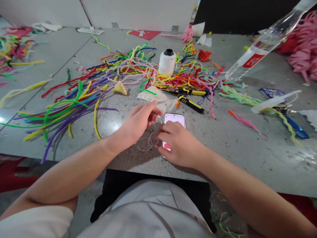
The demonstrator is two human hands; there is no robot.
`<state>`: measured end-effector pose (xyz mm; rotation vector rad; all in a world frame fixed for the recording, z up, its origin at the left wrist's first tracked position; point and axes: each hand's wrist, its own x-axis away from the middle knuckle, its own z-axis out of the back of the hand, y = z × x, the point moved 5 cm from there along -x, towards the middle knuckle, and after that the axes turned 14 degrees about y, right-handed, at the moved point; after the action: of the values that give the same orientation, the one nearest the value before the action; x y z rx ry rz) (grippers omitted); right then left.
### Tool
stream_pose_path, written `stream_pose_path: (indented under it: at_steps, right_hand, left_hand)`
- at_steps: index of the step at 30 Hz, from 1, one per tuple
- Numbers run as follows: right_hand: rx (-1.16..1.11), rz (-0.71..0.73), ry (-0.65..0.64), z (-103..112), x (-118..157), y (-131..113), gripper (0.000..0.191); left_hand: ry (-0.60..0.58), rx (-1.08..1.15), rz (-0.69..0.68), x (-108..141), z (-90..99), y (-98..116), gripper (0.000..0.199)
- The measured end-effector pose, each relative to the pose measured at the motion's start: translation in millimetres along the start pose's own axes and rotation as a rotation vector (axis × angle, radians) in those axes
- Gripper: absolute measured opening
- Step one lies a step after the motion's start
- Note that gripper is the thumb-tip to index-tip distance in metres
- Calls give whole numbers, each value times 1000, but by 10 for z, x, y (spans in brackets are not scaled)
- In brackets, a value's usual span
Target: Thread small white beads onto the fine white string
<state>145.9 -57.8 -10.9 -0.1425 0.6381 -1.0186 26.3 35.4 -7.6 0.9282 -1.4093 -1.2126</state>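
The left hand point(140, 120) hovers over the grey tabletop point(237, 145), fingers curled together, pinching what looks like a thin white thread point(146, 144) that loops on the surface just beneath. The right hand point(178, 145) lies on a smartphone point(174, 118), fingers bent loosely, gripping nothing; the screen text is too small to read. Just beyond the phone lie yellow-handled pliers point(189, 99). Farther off, a heap of coloured pipe cleaners point(104, 79) spreads left, with a white thread spool point(167, 61) behind. Far right, a clear bottle point(267, 39) leans, its red label unreadable.
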Motion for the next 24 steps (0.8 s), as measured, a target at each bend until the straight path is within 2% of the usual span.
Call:
stream_pose_path:
  at_steps: [2,4,7,12,14,17,21,24]
  right_hand:
    - [65,-36,-141,-87,-21,-56,19]
    - [133,-91,-205,-123,-67,-78,23]
    - [240,-120,-222,-148,-160,-59,27]
    - [303,-38,-231,-243,-222,18,21]
    - [310,7,-176,-236,-209,46,20]
    - [287,96,10,-102,-183,67,23]
    - [235,154,294,214,-150,102,27]
    - [175,186,391,392,-131,120,24]
  left_hand:
    - [1,-24,-39,-9,7,4,46]
    - [12,-32,-61,-11,14,16,45]
    - [22,-35,-59,0,16,36,43]
    - [13,-62,-60,9,8,44,42]
    - [30,-96,-81,-6,21,39,40]
    - [13,-159,-139,-14,22,49,37]
    - [-145,-255,-220,54,-50,109,50]
    - [-247,-280,-249,123,-103,160,56]
